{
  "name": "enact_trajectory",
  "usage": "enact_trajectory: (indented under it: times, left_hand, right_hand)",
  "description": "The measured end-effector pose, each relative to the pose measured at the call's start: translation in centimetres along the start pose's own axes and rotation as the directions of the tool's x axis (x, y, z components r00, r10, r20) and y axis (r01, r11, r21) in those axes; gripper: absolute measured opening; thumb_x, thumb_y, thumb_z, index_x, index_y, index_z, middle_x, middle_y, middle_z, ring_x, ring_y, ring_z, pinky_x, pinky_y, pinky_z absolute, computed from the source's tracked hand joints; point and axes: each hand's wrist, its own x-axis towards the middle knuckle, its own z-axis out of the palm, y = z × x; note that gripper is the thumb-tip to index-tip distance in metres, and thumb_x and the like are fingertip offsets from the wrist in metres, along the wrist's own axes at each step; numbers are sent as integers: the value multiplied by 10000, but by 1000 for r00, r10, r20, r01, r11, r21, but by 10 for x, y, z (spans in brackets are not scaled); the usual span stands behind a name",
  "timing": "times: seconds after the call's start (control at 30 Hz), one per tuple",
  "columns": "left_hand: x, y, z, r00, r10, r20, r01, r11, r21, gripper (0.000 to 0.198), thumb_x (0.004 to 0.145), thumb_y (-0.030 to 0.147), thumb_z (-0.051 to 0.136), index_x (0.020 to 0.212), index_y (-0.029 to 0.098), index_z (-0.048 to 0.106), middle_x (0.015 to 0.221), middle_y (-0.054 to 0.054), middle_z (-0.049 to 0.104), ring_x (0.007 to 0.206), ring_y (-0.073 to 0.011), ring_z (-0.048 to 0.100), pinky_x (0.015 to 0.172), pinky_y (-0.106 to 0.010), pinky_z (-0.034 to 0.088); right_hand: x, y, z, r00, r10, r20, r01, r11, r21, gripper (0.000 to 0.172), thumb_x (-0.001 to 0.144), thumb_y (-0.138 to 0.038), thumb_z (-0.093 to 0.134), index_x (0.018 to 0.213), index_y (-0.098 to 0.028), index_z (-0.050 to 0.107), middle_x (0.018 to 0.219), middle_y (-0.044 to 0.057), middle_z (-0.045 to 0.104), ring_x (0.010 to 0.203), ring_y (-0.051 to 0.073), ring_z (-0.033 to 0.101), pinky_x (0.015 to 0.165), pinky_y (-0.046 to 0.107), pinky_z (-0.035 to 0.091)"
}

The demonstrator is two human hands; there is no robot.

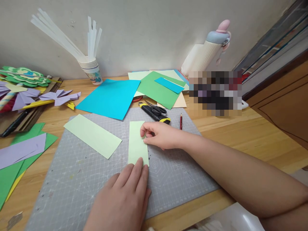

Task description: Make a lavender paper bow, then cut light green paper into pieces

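Observation:
A light green paper strip (136,147) lies lengthwise on the grey cutting mat (166,199). My left hand (122,192) rests over its near end, fingers stretched out flat and fingertips touching the paper. At the strip's right edge, my right hand (160,134) has its fingers curled, thumb and forefinger at the paper. A second light green paper strip (93,136) lies slanted to the left. Just beyond my right hand are a black-and-yellow utility knife (152,113), black-handled scissors (158,110) and a short pencil (181,122).
Behind the mat lie a blue sheet (110,98) and a green sheet (161,91). Paper cups (91,72) holding white strips stand by the wall, with a bottle (209,48) farther right. Purple paper (26,149) and folded paper flowers (59,96) lie left.

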Motion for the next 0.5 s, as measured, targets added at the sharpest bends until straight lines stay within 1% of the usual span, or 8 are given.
enact_trajectory:
  times: [0.07, 0.17, 0.33, 0.5]
  left_hand:
    - [0, 0, 1, 1000, -4, -1, 4, 1000, -1, 408, 953, 265, 396, 1316, 211, 574, 1393, -62, 561, 1127, -240, 624, 808, -351, 547]
    - [0, 0, 2, 1000, -17, -8, 17, 1000, -6, 409, 952, 266, 410, 1326, 211, 566, 1394, -66, 558, 1126, -245, 626, 814, -357, 544]
    - [-1, 1, 3, 1000, -18, 1, 18, 1000, -18, 405, 952, 288, 424, 1324, 219, 569, 1392, -60, 561, 1128, -249, 625, 809, -357, 544]
    - [-1, 1, 2, 1000, -20, -4, 20, 1000, -11, 407, 947, 272, 422, 1320, 208, 573, 1385, -64, 568, 1122, -247, 627, 797, -351, 544]
  right_hand:
    - [0, 1, 0, 1000, 19, 12, -19, 999, 33, 123, 818, -134, 512, 903, -218, 482, 632, -104, 416, 394, 51, 411, 437, 210, 350]
    - [1, 2, 0, 999, 30, 18, -32, 998, 62, 127, 812, -131, 509, 892, -222, 472, 630, -107, 412, 368, 43, 410, 399, 201, 351]
    - [1, 3, 0, 1000, 23, 14, -24, 996, 92, 141, 801, -133, 527, 895, -224, 474, 625, -106, 420, 366, 43, 421, 380, 192, 354]
    - [1, 4, 0, 1000, 27, 13, -28, 995, 92, 143, 794, -129, 538, 888, -221, 481, 618, -107, 425, 362, 41, 416, 381, 194, 354]
